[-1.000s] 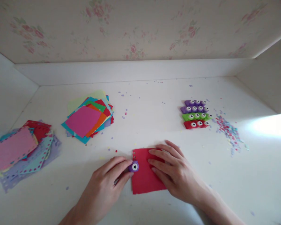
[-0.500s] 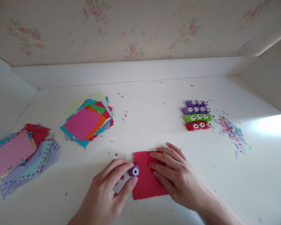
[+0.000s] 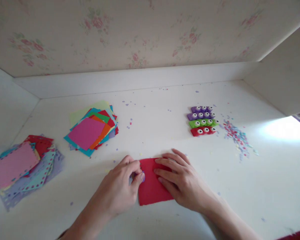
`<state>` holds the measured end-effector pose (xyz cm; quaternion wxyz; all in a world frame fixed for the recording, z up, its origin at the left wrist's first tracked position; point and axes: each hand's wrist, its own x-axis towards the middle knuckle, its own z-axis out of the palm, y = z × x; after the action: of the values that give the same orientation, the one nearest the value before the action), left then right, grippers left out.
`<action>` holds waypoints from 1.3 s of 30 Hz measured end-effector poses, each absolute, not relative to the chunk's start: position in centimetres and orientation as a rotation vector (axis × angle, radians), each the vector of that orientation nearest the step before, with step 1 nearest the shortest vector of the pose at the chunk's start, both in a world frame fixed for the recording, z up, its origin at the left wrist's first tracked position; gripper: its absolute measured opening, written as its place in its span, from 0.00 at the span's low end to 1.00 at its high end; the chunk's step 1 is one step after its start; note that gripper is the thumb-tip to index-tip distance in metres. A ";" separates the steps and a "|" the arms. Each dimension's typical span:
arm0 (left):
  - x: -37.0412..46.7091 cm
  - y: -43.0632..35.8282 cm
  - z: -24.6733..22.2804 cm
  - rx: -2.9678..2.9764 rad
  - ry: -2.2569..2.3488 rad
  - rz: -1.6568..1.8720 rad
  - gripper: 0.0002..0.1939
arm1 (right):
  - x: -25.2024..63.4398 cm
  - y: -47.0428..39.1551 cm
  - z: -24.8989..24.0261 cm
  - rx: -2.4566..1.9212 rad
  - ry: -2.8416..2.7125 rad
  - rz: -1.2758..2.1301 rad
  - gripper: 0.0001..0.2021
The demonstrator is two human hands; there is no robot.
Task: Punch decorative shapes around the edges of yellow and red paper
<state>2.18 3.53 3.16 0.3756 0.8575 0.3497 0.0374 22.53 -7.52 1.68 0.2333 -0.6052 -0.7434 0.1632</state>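
Note:
A red sheet of paper point(image 3: 152, 190) lies flat on the white table in front of me. My left hand point(image 3: 123, 183) is closed around a small purple craft punch point(image 3: 143, 176) at the sheet's left edge, thumb pressed on its top. Most of the punch is hidden by my fingers. My right hand point(image 3: 182, 180) rests on the right part of the sheet, fingers stretched out and spread, holding nothing.
Several purple, green and red craft punches point(image 3: 203, 121) stand in rows at the right, beside scattered paper confetti point(image 3: 236, 136). A stack of coloured paper point(image 3: 87, 133) lies left of centre; punched sheets point(image 3: 16, 165) are piled at the far left. A floral wall rises behind.
My left thumb has moved onto the top of the punch and the fingers have curled in, covering its white star button. My right hand stays on the sheet. The view has shifted slightly.

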 end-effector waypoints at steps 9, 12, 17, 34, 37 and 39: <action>-0.1 3.0 3.2 2.032 0.818 0.258 0.11 | 22.3 -8.0 1.8 -1.602 -2.039 0.365 0.10; -1.8 3.1 3.2 1.970 0.867 0.258 0.13 | 22.3 -8.1 1.9 -1.586 -2.043 0.354 0.10; -4.2 3.6 2.9 2.264 1.095 0.543 0.15 | 22.5 -8.2 1.9 -1.557 -2.034 0.326 0.09; 12.6 9.8 3.0 2.371 0.842 0.537 0.13 | 22.8 -8.3 1.4 -1.571 -1.952 0.378 0.08; 18.9 11.2 3.0 2.384 0.739 0.513 0.13 | 22.9 -8.2 1.3 -1.569 -1.922 0.410 0.08; 22.4 11.9 2.8 2.397 0.693 0.506 0.13 | 23.0 -8.2 1.3 -1.564 -1.915 0.416 0.07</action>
<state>22.38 11.87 2.84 0.2933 0.9001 0.2603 0.1899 23.05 -8.20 1.30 0.3119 -0.5928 -0.7256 0.1575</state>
